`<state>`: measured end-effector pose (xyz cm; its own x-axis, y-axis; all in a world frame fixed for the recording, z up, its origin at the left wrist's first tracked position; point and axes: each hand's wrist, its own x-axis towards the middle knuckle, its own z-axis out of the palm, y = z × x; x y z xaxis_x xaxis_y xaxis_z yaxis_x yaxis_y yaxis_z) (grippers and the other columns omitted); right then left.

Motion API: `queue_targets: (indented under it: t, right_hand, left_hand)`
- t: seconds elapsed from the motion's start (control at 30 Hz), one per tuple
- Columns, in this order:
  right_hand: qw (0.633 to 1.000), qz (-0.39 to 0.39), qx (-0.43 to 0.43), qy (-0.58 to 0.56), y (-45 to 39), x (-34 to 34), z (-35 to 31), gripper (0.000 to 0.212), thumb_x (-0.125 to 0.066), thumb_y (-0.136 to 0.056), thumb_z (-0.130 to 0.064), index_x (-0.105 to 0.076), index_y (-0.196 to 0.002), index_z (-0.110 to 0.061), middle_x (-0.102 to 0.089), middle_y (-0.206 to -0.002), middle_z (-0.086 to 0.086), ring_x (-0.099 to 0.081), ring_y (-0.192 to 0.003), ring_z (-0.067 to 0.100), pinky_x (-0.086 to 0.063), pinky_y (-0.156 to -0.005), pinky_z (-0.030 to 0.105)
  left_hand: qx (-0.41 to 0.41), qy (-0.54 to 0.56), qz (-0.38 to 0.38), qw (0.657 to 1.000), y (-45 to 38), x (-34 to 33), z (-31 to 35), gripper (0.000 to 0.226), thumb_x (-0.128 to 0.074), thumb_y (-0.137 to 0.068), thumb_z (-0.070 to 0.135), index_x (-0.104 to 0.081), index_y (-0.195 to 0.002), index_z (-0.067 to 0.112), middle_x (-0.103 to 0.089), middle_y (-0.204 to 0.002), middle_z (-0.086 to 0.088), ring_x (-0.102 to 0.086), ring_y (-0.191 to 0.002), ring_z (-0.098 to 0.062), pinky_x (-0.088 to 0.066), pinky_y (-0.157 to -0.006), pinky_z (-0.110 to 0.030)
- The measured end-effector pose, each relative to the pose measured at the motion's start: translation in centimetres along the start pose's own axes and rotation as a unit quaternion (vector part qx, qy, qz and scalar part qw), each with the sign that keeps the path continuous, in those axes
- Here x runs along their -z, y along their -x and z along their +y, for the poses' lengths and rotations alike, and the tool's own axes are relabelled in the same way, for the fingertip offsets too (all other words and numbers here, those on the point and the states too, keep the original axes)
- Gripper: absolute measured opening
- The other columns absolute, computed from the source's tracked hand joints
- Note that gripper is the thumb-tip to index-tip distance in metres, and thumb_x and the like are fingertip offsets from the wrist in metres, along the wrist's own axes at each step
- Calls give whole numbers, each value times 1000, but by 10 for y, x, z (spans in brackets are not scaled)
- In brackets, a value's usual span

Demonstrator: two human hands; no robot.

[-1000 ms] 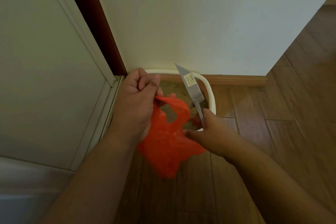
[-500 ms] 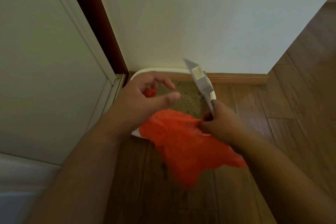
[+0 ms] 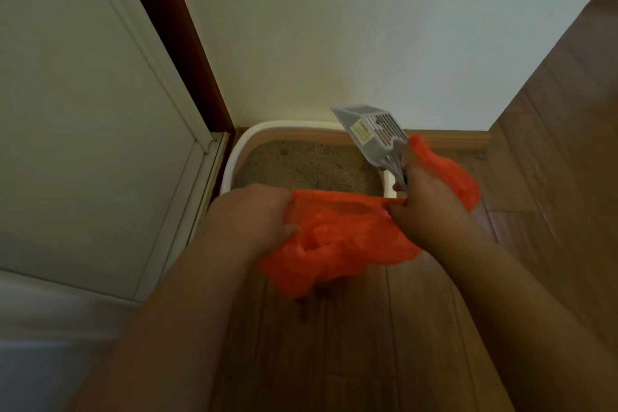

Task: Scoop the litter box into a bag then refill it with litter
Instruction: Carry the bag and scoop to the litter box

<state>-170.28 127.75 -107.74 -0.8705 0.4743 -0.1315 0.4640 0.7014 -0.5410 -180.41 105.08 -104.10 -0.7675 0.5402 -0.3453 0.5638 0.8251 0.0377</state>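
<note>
Wood floor [image 3: 418, 328], litter box [image 3: 234, 157], both hands stretching orange bag [image 3: 341, 237]

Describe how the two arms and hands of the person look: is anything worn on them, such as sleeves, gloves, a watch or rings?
Both forearms are bare as far as the frame shows; no sleeve edge is visible. The left hand and the right hand wear no gloves. No watch, bracelet or ring can be seen on the visible parts. The dim light hides finer marks.

Left hand [image 3: 254, 217] regripped orange bag [image 3: 337, 244]; bag mouth now stretched between hands.
</note>
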Motion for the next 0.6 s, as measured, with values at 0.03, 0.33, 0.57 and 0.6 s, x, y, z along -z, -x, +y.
queue_targets:
  t: [0.03, 0.33, 0.57, 0.6]
  right_hand:
    - [1000, 14, 5, 5, 0, 2, 3, 57, -73, -85, -11, -45, -135, -13, -61, -108, 3, -59, -90, 18, -51, -69, 31]
    - [995, -14, -43, 85, -3, 18, 24, 51, -83, -69, -18, -45, -103, -22, -46, -110, -1, -47, -97, 18, -53, -83, 50]
    - [980, -88, -53, 170, -7, 12, 44, 96, -95, -59, -36, -45, -138, -14, -43, -142, 5, -48, -123, 24, -51, -98, 41]
    - [977, -104, -35, 182, -11, 7, 45, 101, -95, -58, -39, -44, -141, -14, -43, -143, 5, -48, -125, 24, -50, -100, 40]
  left_hand:
    - [13, 4, 11, 1000, 0, -1, -2, 49, -64, -90, 62, -58, -129, 33, -66, -117, 6, -64, -104, -16, -54, -85, -38]
    - [10, -92, -52, 994, 0, -40, -18, 86, -73, -84, 43, -24, -154, 30, -33, -147, -9, -41, -135, -32, -37, -111, -51]
    - [8, -161, -114, 980, -13, -42, -59, 82, -72, -87, 30, -25, -154, 27, -18, -162, -12, -34, -145, -34, -34, -117, -49]
    - [12, -153, -117, 981, -17, -42, -62, 86, -74, -85, 33, -23, -154, 27, -16, -163, -11, -35, -144, -34, -36, -116, -50]
